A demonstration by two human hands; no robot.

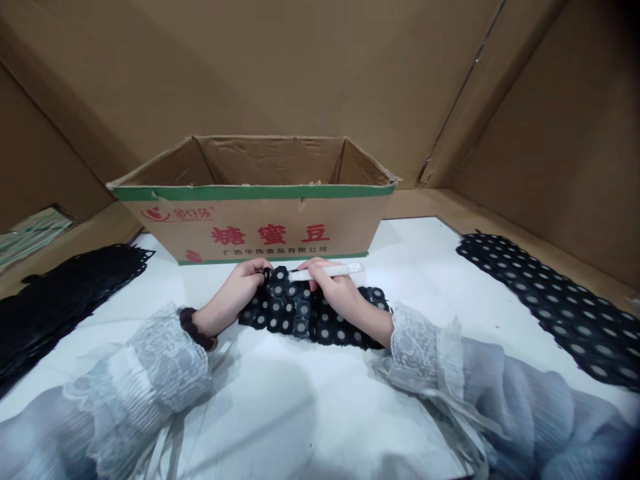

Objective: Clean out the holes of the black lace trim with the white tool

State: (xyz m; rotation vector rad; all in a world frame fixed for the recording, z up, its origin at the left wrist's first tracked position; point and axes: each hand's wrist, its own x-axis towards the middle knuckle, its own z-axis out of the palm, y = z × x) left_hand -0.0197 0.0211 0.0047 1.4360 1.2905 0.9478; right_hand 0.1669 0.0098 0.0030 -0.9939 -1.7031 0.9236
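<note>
A black strip of joined round pieces with pale grey centres (287,308) lies on the white work surface in front of me. At the strip's upper left corner, my left hand (235,293) pinches the edge between thumb and fingers. My right hand (337,290) grips a slim white pen-shaped tool (345,270) and rests over the strip's right part, covering some of it. The tool points left, with its tip at the upper row of round pieces, close to my left fingertips. What kind of tool it is I cannot tell.
Just beyond my hands stands an open cardboard box (255,230) with a green rim and red lettering. A larger dotted black sheet (555,300) lies at the right, and a dark stack of sheets (65,293) at the left. Cardboard walls (300,67) surround the surface (280,407).
</note>
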